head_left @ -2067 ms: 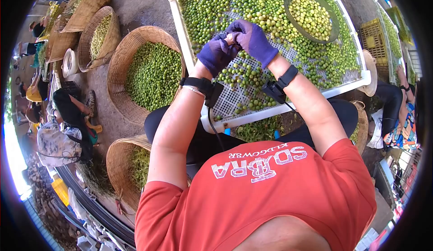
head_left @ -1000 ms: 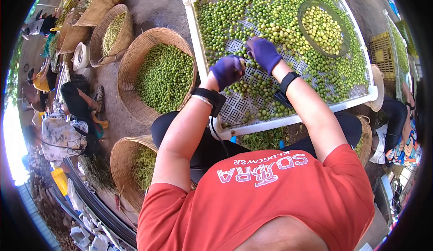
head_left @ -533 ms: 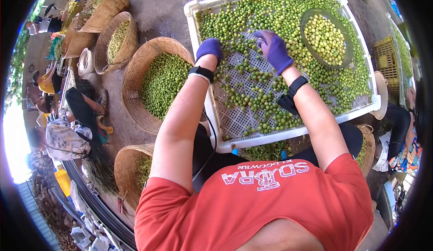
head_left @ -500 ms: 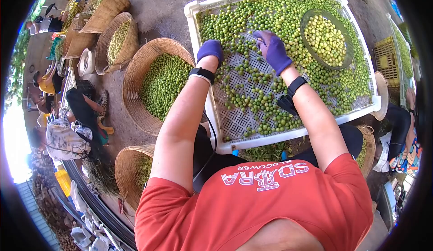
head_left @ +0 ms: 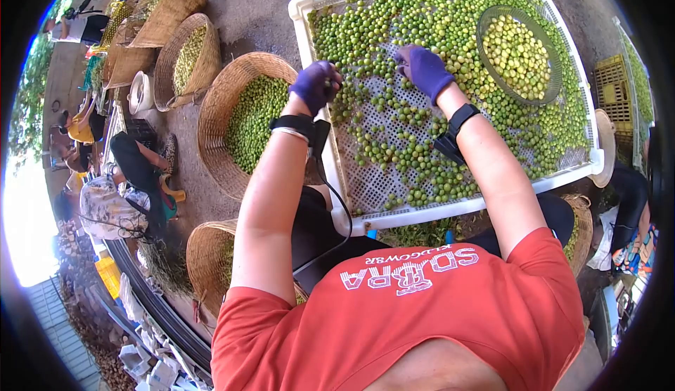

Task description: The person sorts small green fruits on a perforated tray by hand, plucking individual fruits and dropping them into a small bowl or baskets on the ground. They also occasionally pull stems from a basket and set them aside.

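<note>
A white mesh tray (head_left: 320,145) in front of me carries many small round green fruits (head_left: 394,148) that look like limes. My left hand (head_left: 315,85), in a purple glove, is over the tray's left rim with its fingers curled closed; what they hold, if anything, is hidden. Over the tray's middle, my right hand (head_left: 427,74), gloved likewise, bends its fingers down among the fruits, and I cannot make out what is in them. A green mesh bowl (head_left: 485,67) of yellowish fruits rests on the tray to the right of that hand.
Left of the tray stands a wicker basket (head_left: 211,141) of green fruits, with more baskets (head_left: 165,67) beyond it. Another basket (head_left: 204,264) is near my left side. People (head_left: 116,204) sit farther left. A yellow crate (head_left: 612,95) stands at the right.
My left hand has moved slightly left, from inside the tray to above its rim, and has turned so its curled fingers show. The right hand stays over nearly the same spot.
</note>
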Demonstrator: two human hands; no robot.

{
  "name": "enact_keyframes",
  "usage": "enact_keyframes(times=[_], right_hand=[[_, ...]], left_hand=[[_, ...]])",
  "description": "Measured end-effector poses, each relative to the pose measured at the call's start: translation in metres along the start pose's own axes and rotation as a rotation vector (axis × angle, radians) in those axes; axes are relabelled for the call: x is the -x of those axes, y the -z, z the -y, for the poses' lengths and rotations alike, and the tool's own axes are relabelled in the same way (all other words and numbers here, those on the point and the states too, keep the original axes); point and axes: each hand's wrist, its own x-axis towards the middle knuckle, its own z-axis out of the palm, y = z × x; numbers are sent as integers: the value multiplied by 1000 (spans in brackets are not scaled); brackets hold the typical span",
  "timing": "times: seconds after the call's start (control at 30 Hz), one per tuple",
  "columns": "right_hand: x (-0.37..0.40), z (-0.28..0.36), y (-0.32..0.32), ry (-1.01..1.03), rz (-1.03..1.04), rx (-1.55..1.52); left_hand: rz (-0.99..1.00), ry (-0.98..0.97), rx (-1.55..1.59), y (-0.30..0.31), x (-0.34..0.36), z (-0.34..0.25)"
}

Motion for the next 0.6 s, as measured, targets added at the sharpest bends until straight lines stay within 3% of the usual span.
enact_keyframes(times=[0.03, 0.07, 0.13, 0.23, 0.3, 0.37, 0.43, 0.57, 0.6], right_hand=[[3, -2, 2, 8, -24, -14], [5, -4, 2, 85, -99, 4], [8, -7, 0, 78, -40, 55], [6, -4, 1, 38, 16, 49], [4, -8, 4, 0, 19, 10], [5, -14, 6, -28, 10, -48], [8, -13, 8, 1, 52, -20], [17, 0, -4, 178, 92, 139], [19, -4, -16, 157, 149, 147]], left_hand=[[-90, 328, 623, -2, 10, -17], [-152, 165, 347, -5, 20, -26], [-181, 205, 44, 2, 20, -37], [-193, 150, -850, -20, 28, -34], [-96, 93, -1185, -41, 37, -41], [-41, 5, -1375, -48, 35, -29], [-138, -26, -1444, -45, 24, -2], [60, 16, -1558, -60, 38, -27], [72, -86, -1485, -55, 40, -22]])
